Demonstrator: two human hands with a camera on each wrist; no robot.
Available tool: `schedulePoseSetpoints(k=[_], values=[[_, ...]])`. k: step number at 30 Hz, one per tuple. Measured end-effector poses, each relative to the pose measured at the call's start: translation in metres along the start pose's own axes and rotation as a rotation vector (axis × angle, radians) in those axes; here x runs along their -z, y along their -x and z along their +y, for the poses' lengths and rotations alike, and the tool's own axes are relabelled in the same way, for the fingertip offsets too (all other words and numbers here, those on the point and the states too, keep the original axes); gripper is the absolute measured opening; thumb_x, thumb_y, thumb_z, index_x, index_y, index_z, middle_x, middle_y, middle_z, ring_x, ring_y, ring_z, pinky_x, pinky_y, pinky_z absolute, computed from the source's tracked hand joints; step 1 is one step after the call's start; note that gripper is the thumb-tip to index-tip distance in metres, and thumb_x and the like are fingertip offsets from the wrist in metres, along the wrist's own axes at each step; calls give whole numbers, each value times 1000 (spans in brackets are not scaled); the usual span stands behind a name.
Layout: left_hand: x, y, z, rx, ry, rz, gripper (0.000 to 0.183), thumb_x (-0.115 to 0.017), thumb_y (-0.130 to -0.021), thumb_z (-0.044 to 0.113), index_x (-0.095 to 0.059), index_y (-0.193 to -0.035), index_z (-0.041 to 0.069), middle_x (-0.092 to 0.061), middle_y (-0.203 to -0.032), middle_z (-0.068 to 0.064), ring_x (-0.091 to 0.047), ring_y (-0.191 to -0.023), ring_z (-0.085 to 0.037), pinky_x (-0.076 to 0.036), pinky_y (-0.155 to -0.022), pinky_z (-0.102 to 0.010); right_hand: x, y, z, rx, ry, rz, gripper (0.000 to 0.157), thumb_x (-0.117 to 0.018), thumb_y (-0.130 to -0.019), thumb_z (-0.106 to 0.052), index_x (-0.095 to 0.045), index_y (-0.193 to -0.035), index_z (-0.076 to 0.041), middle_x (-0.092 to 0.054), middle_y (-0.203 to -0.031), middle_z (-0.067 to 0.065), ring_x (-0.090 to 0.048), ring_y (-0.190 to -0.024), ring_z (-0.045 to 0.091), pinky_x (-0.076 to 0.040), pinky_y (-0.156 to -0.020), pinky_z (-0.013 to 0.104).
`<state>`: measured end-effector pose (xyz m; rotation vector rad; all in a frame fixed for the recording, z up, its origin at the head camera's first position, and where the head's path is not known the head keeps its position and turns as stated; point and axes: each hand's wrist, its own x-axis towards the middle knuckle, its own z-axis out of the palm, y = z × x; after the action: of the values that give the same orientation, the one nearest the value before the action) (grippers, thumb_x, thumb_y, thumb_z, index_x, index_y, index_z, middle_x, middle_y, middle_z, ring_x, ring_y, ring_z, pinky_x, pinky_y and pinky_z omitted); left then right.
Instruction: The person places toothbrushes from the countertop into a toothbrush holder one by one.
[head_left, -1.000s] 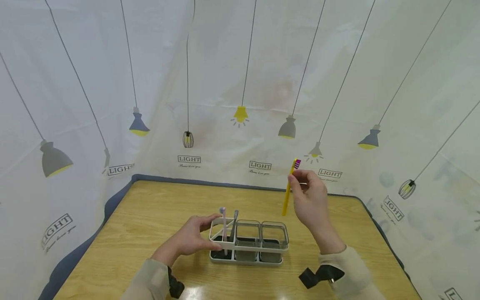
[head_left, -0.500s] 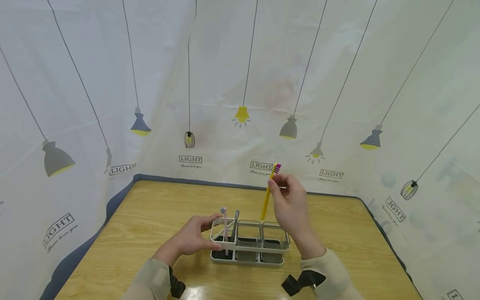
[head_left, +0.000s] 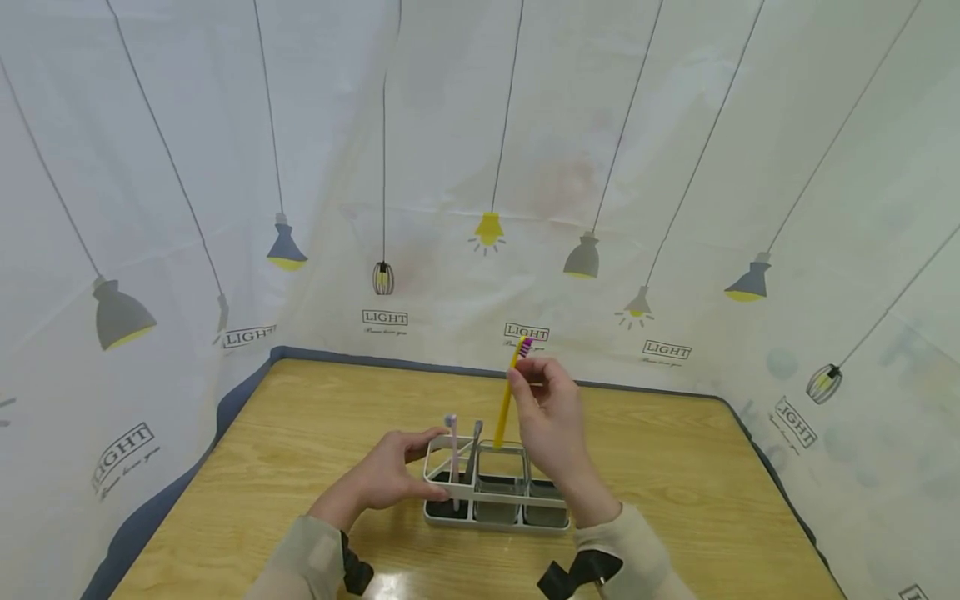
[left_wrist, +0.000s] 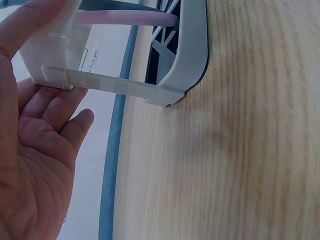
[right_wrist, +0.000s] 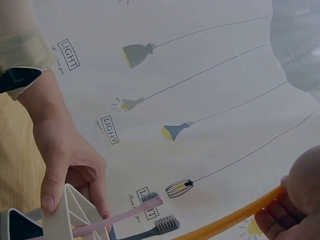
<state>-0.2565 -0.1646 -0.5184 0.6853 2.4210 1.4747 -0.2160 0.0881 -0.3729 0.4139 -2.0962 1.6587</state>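
Note:
My left hand (head_left: 384, 477) grips the left end of a white toothbrush holder (head_left: 450, 490), thumb in front and fingers behind. In the left wrist view the holder's upper frame (left_wrist: 55, 55) lies between thumb and fingers. A pink toothbrush (head_left: 453, 467) and a dark grey toothbrush (head_left: 474, 450) stand in the left compartment, bristles up. Two clear cups, the middle one (head_left: 501, 487) and the right one (head_left: 546, 500), sit beside them. My right hand (head_left: 553, 417) pinches a yellow toothbrush (head_left: 503, 417) with purple bristles, its lower end over the middle cup's rim.
The holder stands on a wooden table (head_left: 345, 392) with a dark blue edge. Behind it hangs a white curtain (head_left: 450, 125) printed with lamps. Each wrist wears a black strap, such as the right one (head_left: 581, 575).
My right hand has moved left and slightly down with the yellow toothbrush, from right of the holder to over the middle cup. The left hand keeps its grip on the holder.

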Motion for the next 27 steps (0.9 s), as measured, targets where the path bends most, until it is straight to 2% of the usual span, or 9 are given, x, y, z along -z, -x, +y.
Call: schedulePoseSetpoints(k=[9, 16, 21, 27], values=[[-1, -1, 0, 2, 11, -5, 98, -98, -76, 40, -51, -159, 14, -50, -159, -5, -51, -143, -27, -41, -118, -49, -16, 9, 5, 0, -13, -20, 9, -67, -103, 1, -66, -111, 4, -67, -103, 12, -63, -93, 24, -57, -81, 25], [-1, -1, 1, 18, 23, -4, 98, -97, -77, 40, -50, -159, 16, -49, -160, -3, -50, -144, -30, -41, -118, -50, -25, 15, 10, -5, -10, -39, 8, -66, -103, 3, -67, -111, 3, -68, -103, 11, -64, -93, 23, -59, -81, 25], [-1, 0, 3, 28, 33, -2, 98, -97, -77, 40, -50, -160, 16, -49, -160, -4, -49, -144, -34, -40, -119, -52, -30, 19, 15, -40, -30, -51, 9, -67, -102, 3, -66, -111, 5, -67, -103, 11, -64, -93, 23, -59, -82, 26], [0, 0, 2, 31, 37, -2, 98, -97, -77, 40, -50, -160, 16, -51, -159, -3, -50, -144, -33, -39, -119, -52, -35, 25, 18, -50, 2, -50, 11, -67, -103, 1, -66, -113, 3, -67, -104, 9, -65, -94, 21, -59, -84, 28]])
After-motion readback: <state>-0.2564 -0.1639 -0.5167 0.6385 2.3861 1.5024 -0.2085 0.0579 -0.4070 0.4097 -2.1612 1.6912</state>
